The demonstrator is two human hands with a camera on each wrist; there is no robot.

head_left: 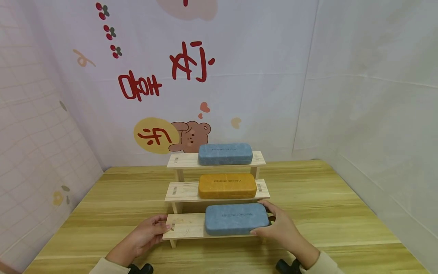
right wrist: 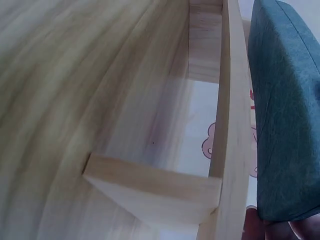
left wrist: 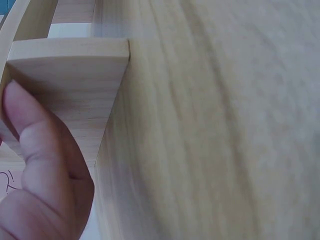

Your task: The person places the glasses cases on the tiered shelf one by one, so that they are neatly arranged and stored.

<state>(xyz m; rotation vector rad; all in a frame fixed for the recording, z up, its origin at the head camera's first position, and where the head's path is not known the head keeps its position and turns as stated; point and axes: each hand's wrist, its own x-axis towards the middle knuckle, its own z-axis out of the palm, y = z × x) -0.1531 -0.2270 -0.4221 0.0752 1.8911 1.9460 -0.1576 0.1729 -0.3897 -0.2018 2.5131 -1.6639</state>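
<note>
A three-step wooden stand (head_left: pixel 186 224) stands on the table. My left hand (head_left: pixel 148 234) pinches the left end of its lowest board, thumb on top and fingers below; in the left wrist view the hand (left wrist: pixel 47 170) is beside a leg (left wrist: pixel 70 48). My right hand (head_left: pixel 284 230) grips the right end of a blue glasses case (head_left: pixel 236 219) at the lowest board. In the right wrist view a gap shows between this case (right wrist: pixel 287 115) and the board (right wrist: pixel 235 115). A yellow glasses case (head_left: pixel 227 186) rests on the middle step, another blue glasses case (head_left: pixel 225 154) on the top one.
The wood-grain table (head_left: pixel 119 198) extends to both sides of the stand. Behind it hangs a white printed cloth (head_left: pixel 260 95) with a bear and red characters. More cloth lines the left and right sides. Dark wrist mounts (head_left: pixel 289 266) show at the bottom edge.
</note>
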